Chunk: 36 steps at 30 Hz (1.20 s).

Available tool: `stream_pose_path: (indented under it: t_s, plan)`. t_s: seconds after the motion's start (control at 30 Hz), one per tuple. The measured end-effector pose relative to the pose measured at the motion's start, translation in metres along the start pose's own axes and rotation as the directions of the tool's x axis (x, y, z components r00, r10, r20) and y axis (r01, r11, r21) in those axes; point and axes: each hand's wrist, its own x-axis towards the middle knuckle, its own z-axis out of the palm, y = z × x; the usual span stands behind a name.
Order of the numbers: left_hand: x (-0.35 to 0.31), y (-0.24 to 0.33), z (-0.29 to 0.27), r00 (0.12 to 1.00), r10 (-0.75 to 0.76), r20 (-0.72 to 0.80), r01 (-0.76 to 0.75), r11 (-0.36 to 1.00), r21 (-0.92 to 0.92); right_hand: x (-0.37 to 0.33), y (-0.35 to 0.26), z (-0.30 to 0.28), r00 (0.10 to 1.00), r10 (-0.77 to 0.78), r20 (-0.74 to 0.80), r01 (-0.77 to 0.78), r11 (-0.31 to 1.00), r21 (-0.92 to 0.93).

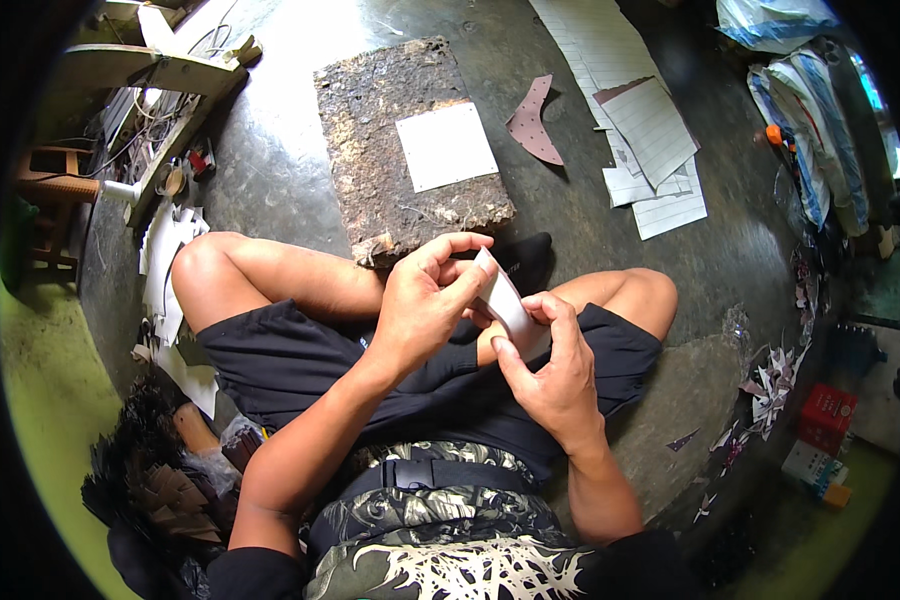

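Note:
Above my crossed legs, both hands hold a curved white sheet piece [508, 307], thin and bent like a band. My left hand [425, 305] pinches its upper end between thumb and fingers. At the lower end, my right hand [555, 385] grips it with the thumb and bent fingers. Just beyond my hands lies a thick, rough, worn brown block [370, 150]. On the block rests a white square sheet [448, 147] with small dots along its edges. To the block's right is a curved pinkish-brown cutout [537, 122] with dark dots.
Lined paper sheets [655, 130] lie overlapping on the dark floor at the right. A wooden frame [195, 110] with cables stands at the far left. Dark scraps [165, 490] are piled beside my left side. Paper offcuts [770, 390] and a red box [827, 415] sit at the right.

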Motion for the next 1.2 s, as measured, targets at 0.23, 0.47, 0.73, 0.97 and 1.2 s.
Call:
stream_pose_path:
  t_s: [0.23, 0.47, 0.73, 0.97, 1.2]
  plan:
    - [-0.005, -0.002, -0.016, 0.994, -0.049, 0.102, 0.057, 0.995, -0.078, -0.002, 0.017, 0.001, 0.932, 0.362, -0.016, -0.305, 0.806, 0.508]
    - [-0.023, 0.011, -0.039, 0.998, -0.015, 0.056, -0.005, 0.942, 0.334, 0.072, 0.06, -0.03, 0.921, 0.371, -0.114, -0.165, 0.641, 0.749]
    - [-0.043, 0.002, -0.044, 0.997, -0.055, 0.047, 0.023, 0.854, 0.519, 0.168, 0.088, -0.053, 0.896, 0.303, -0.326, -0.127, 0.877, 0.464]
    - [-0.041, 0.021, -0.065, 0.992, -0.122, 0.026, 0.089, 0.841, 0.534, 0.245, 0.08, -0.078, 0.867, 0.17, -0.469, 0.216, 0.72, 0.659]
    - [-0.05, 0.053, -0.115, 0.996, -0.094, -0.007, 0.077, 0.774, 0.628, 0.328, 0.195, 0.019, 0.836, 0.231, -0.498, -0.031, 0.925, 0.378]
